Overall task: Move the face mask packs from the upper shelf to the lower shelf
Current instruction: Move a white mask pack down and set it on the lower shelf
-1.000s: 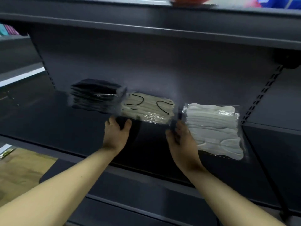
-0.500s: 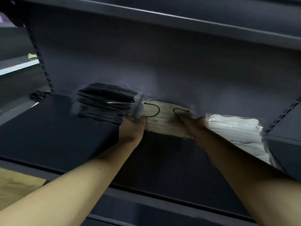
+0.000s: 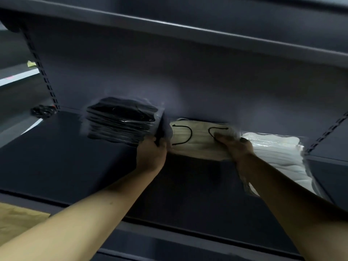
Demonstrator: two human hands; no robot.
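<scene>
Dark grey metal makes the shelf [image 3: 75,157] on which three face mask packs lie in a row against the back panel [image 3: 169,78]. The left hand [image 3: 151,156] grips the left edge of the beige mask pack [image 3: 195,144], with the thumb on top and the other fingers curled under the edge. The right hand [image 3: 236,147] holds the right end of the same pack, and its fingers [image 3: 221,138] are curled down onto the top of the pack, just beside one of the black ear loops [image 3: 216,131]. So the beige mask pack is between the two hands and clamped by both; if it is lifted from the shelf or lies on it, I cannot tell. Just to the left of the left hand, and a little behind it, lies the black mask pack [image 3: 120,123] in clear wrapping, touching or almost touching the beige one. To the right of the right hand lies the white mask pack [image 3: 278,153], partly hidden under the right forearm. Far to the left of the left hand, near the slotted upright [image 3: 42,72], a small dark bundle [image 3: 42,111] lies on the neighbouring shelf. Above both hands runs the front edge of a higher shelf [image 3: 188,29]. Below the left forearm a piece of tan floor [image 3: 17,221] is visible.
</scene>
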